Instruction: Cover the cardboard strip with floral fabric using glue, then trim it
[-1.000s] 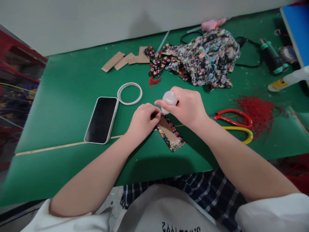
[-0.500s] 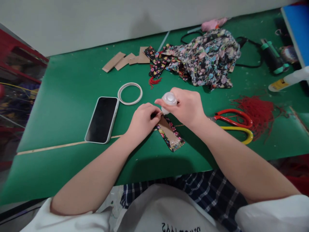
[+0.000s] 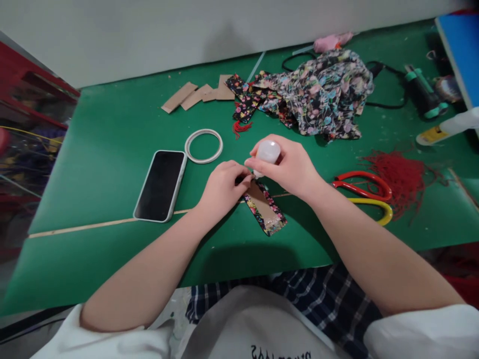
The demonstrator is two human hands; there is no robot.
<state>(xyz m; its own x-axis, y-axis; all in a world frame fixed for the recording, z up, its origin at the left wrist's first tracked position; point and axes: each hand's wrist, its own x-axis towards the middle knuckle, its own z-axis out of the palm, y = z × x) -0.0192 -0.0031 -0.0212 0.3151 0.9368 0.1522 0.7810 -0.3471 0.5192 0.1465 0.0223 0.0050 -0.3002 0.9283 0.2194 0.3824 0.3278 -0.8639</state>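
A strip of brown cardboard edged with floral fabric lies slanted on the green table. At its near end a shiny wet patch shows. My left hand is closed at the strip's far end, thumb and fingertips pinching its edge. My right hand is wrapped round a small white squeeze bottle, held upside down with the nozzle at the strip's far end. Fingers hide whether the nozzle touches the strip.
A phone and a tape roll lie left. Behind are cardboard pieces, floral fabric and a red tassel. Scissors, red threads, a glue bottle and a black-green tool lie right.
The bottle in my right hand has tipped, so its rounded base now faces me more and the nozzle shows lower down. My left hand keeps its pinch on the strip.
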